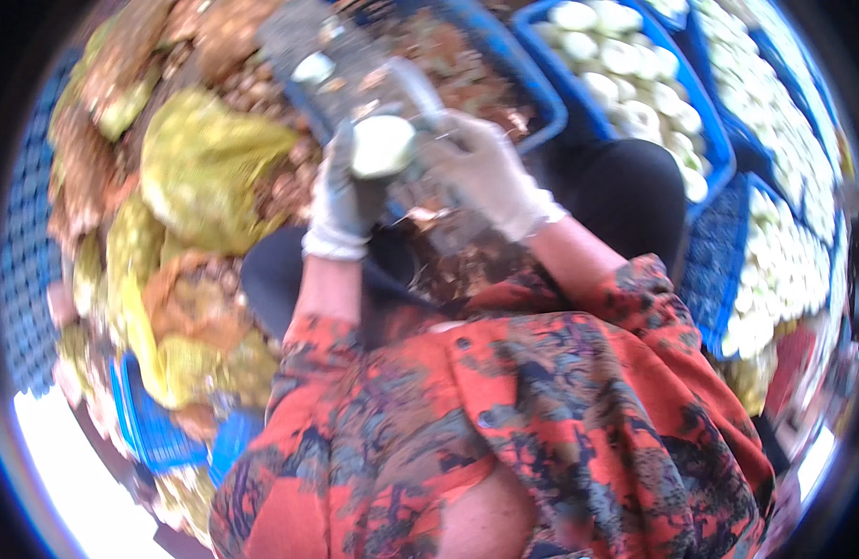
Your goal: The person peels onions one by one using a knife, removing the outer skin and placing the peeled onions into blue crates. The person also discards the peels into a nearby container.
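My left hand (340, 185), in a white glove, holds a pale peeled onion (382, 147) in front of my lap. My gloved right hand (482, 171) is shut on a knife (417, 87), whose blurred blade points up and away from me. The fingers of that hand are close to the onion's right side; whether they touch it is too blurred to tell. Beyond my left hand, a pale onion piece (313, 68) lies on a grey board (289, 31).
Beyond my right hand stands a blue crate (551, 105) with onion skins. Blue crates (726, 150) of peeled onions line the right side. At left are yellow mesh bags (198, 168) and loose unpeeled onions (258, 87). Skins (464, 269) litter the floor between my knees.
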The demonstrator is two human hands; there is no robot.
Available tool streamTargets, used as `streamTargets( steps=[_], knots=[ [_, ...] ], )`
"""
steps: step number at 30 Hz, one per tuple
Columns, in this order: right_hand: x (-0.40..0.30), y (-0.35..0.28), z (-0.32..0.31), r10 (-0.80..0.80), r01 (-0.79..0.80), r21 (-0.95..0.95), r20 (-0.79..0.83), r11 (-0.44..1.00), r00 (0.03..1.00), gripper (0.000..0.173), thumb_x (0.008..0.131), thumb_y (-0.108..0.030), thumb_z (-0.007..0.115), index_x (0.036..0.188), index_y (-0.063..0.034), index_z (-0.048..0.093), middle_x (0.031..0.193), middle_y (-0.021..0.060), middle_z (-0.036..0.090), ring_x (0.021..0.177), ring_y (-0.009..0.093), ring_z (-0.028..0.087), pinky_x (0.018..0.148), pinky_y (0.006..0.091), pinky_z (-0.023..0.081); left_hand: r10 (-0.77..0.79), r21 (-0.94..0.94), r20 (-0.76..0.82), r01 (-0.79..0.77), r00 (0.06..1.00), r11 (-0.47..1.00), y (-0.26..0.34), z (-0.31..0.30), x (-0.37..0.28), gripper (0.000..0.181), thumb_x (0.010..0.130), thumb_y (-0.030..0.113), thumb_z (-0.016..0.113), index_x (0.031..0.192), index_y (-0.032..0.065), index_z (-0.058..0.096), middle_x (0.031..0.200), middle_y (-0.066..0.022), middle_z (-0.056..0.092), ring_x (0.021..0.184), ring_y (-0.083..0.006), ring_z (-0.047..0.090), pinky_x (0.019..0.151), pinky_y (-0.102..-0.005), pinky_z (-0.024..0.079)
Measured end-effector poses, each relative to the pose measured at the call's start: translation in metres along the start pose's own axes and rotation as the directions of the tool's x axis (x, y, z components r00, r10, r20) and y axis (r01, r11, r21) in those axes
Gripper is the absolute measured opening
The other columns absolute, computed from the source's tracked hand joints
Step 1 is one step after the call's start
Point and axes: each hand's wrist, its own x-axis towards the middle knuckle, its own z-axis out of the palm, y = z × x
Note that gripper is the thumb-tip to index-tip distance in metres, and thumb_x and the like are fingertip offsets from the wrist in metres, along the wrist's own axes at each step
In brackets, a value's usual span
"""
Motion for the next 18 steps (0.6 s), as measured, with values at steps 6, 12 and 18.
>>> streamTargets(
  steps=[6, 12, 18],
  knots=[
    [0.003, -0.025, -0.026, -0.104, 0.120, 0.064, -0.206, 0.991, 0.973, 0.012, 0.092, -0.013, 0.063, 0.097, -0.0021, 0.064, 0.073, -0.0006, 0.062, 0.068, 0.005, 0.053, 0.062, 0.0241, 0.047, -0.260, 0.118, -0.009, 0.259, 0.965, 0.958, -0.021, -0.003, 0.016, 0.054, 0.096, 0.048, 0.054, 0.129, 0.0048, 0.054, 0.116, -0.0107, 0.064, 0.096, -0.0229, 0.065, 0.081, -0.0335, 0.055],
    [-0.019, -0.049, -0.059, -0.201, 0.229, 0.088, -0.246, 0.970, 0.948, 0.009, 0.092, -0.011, 0.062, 0.094, -0.0023, 0.060, 0.073, 0.0049, 0.061, 0.069, 0.008, 0.054, 0.063, 0.0303, 0.049, -0.313, 0.175, 0.167, 0.284, 0.935, 0.943, -0.086, 0.112, 0.110, 0.043, 0.095, 0.040, 0.058, 0.125, 0.0088, 0.053, 0.114, -0.0103, 0.061, 0.096, -0.0255, 0.064, 0.085, -0.0422, 0.053],
    [-0.012, -0.052, -0.088, -0.273, 0.352, 0.150, -0.384, 0.924, 0.882, 0.012, 0.095, -0.014, 0.061, 0.098, -0.0033, 0.061, 0.071, -0.0038, 0.056, 0.063, 0.004, 0.048, 0.056, 0.0240, 0.042, -0.431, 0.182, 0.242, 0.395, 0.870, 0.900, -0.154, 0.182, 0.181, 0.044, 0.094, 0.038, 0.061, 0.125, 0.0076, 0.053, 0.118, -0.0132, 0.060, 0.098, -0.0284, 0.064, 0.087, -0.0464, 0.052]
  ],
)
